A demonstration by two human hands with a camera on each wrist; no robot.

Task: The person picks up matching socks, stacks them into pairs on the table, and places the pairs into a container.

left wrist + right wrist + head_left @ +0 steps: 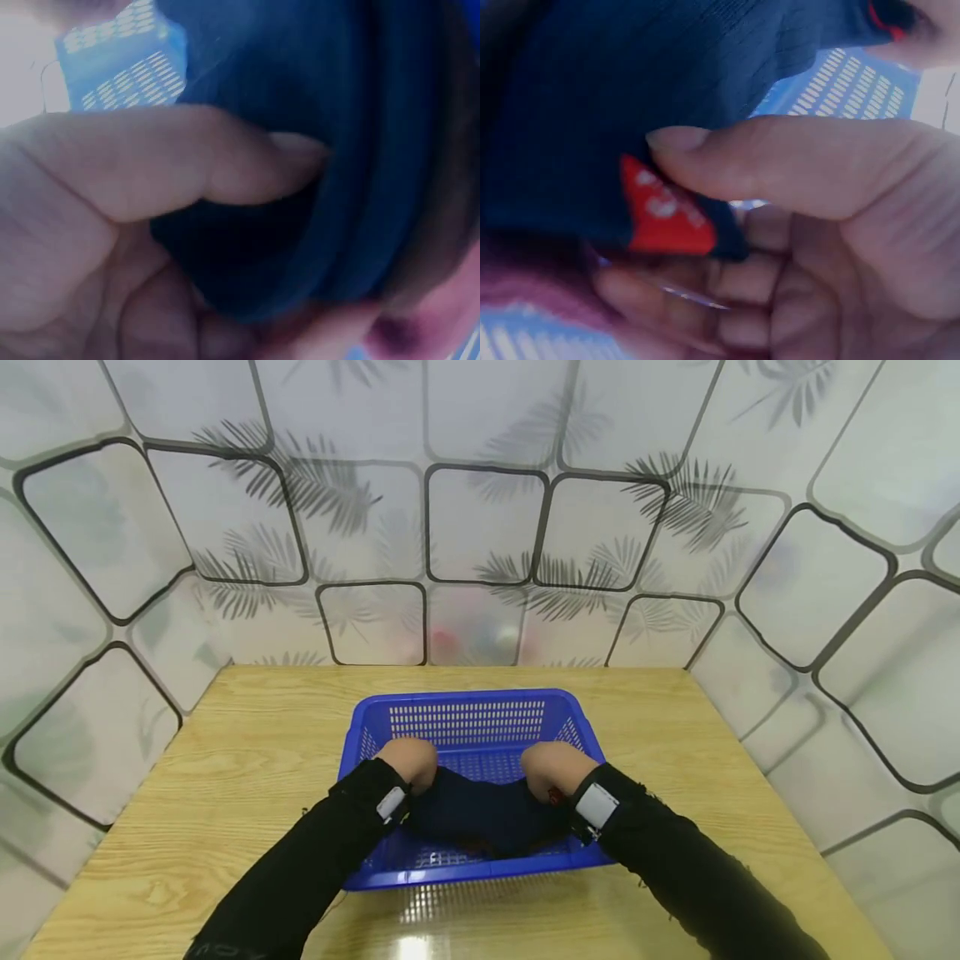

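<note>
A dark navy piece of cloth (pixel 487 814) stretches between both hands, inside the blue plastic basket (pixel 468 695). My left hand (pixel 411 760) grips its left end; in the left wrist view the thumb (pixel 247 161) presses into thick folds of the cloth (pixel 255 67). At the other end my right hand (pixel 557 766) pinches a corner, with the thumb (pixel 697 150) on top and the fingers curled beneath. Beside that thumb is a red patch (pixel 660 210) with white marks. Fine ribbing shows on the cloth in the right wrist view.
The basket's slotted walls rise around both hands. It stands on a light wooden table (pixel 262 760). Patterned white panels (pixel 480 527) enclose the table at the back and on both sides.
</note>
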